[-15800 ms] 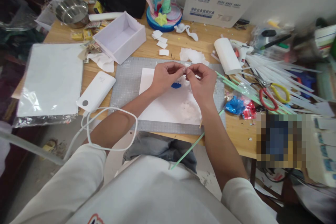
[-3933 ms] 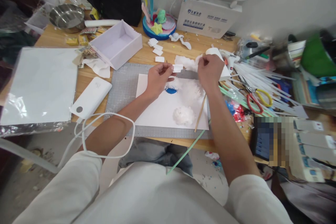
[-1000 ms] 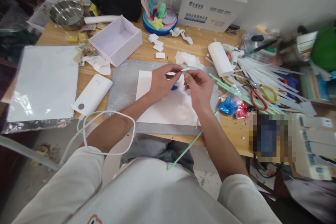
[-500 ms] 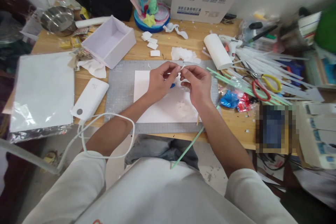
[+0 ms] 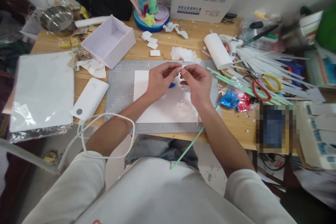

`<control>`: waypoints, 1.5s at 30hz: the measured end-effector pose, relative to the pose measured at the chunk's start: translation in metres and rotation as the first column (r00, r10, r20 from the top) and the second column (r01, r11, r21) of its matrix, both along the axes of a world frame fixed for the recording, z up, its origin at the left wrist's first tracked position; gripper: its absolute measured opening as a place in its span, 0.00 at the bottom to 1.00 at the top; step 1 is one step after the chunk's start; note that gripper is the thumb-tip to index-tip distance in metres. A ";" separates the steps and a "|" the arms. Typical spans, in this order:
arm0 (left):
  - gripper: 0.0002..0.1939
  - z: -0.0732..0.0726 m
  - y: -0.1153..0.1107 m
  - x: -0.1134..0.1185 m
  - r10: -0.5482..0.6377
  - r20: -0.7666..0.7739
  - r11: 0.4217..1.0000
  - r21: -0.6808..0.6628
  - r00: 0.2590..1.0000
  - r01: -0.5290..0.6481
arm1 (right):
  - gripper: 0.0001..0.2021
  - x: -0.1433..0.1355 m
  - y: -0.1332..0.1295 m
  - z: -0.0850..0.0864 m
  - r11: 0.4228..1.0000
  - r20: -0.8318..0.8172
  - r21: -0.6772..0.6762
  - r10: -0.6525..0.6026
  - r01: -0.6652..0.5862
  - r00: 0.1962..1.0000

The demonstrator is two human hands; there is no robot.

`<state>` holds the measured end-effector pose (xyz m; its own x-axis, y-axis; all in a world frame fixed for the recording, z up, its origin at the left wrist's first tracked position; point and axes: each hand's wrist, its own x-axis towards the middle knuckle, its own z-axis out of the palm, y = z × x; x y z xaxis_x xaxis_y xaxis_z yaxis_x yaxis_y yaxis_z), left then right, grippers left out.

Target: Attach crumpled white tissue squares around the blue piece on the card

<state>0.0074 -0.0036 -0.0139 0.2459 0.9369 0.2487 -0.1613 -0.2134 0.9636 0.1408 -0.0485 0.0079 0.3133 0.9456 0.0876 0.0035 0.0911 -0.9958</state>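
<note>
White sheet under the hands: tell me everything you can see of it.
The white sheet looks like plain paper, lying flat on the grey gridded mat, wider than deep. Its near edge is straight; the left hand, right hand and forearms hide parts. Fluffy white material lies on it; a blue patch peeks out between the hands. Whether either hand touches it isn't clear.

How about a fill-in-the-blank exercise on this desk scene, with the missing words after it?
1. The left hand and right hand meet above a sheet of paper coloured ____.
2. The scissors have one yellow handle and one ____ handle.
3. The star on the round, blue-rimmed base is coloured ____.
4. Of the two hands, the one nearer the scissors is the ____ hand.

Missing words: white; red; yellow; right.
</note>
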 end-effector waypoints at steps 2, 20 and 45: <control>0.14 0.000 0.000 0.000 -0.001 0.004 1.000 -0.001 1.000 0.001 | 0.06 0.000 0.000 0.000 1.000 0.005 0.012 -0.005 0.005 1.000; 0.15 0.001 0.000 0.001 -0.014 0.025 1.000 -0.009 1.000 0.014 | 0.06 0.003 0.001 -0.004 0.999 0.022 0.034 -0.005 0.004 1.000; 0.19 0.003 0.000 -0.001 -0.059 0.018 0.994 -0.094 0.998 0.060 | 0.05 0.005 0.003 -0.006 0.999 0.097 0.046 -0.026 0.021 0.995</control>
<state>0.0063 -0.0037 -0.0107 0.2984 0.9402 0.1644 -0.1862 -0.1116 0.9762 0.1461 -0.0451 0.0023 0.3233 0.9326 0.1607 0.1033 0.1340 -0.9856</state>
